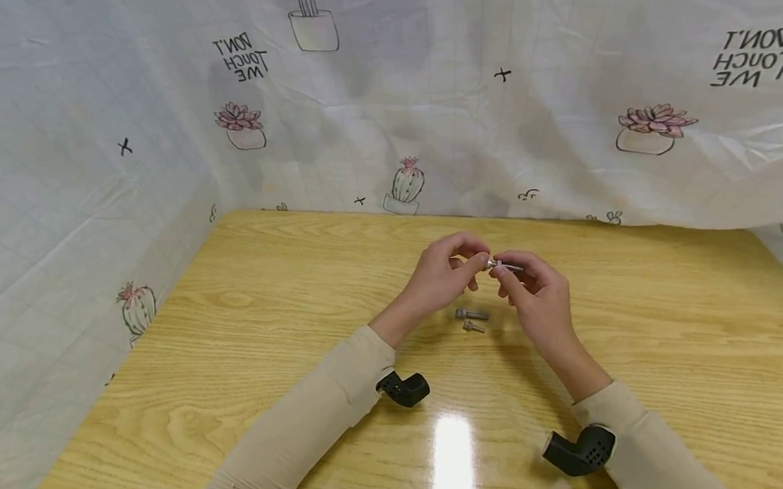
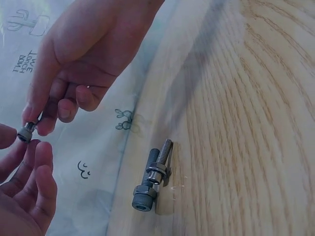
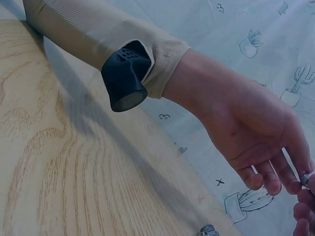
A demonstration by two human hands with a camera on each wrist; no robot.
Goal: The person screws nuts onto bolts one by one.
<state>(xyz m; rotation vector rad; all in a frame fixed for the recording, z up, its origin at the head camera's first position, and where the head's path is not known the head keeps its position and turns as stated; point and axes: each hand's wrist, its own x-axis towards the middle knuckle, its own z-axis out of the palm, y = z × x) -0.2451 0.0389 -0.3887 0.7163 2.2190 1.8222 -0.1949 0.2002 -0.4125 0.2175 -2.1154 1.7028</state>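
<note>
A silvery bolt (image 1: 516,268) is up in the air between both hands. My left hand (image 1: 438,275) pinches its head end, while my right hand (image 1: 544,302) has thumb and fingers on it near the nut, its shank pointing right. In the left wrist view the bolt's round head (image 2: 23,135) shows between the fingertips of both hands; fingers hide part of the rest. Below the hands, a larger dark socket-head bolt (image 1: 473,314) with a nut near its head lies on the table. Close beside it lies a smaller bolt (image 1: 474,327), also carrying a nut.
The wooden table (image 1: 285,282) meets a printed white sheet (image 1: 450,104) hanging at the back and left. Black wrist devices sit on the left sleeve (image 1: 333,385) and right sleeve (image 1: 651,446). Light glares on the near tabletop.
</note>
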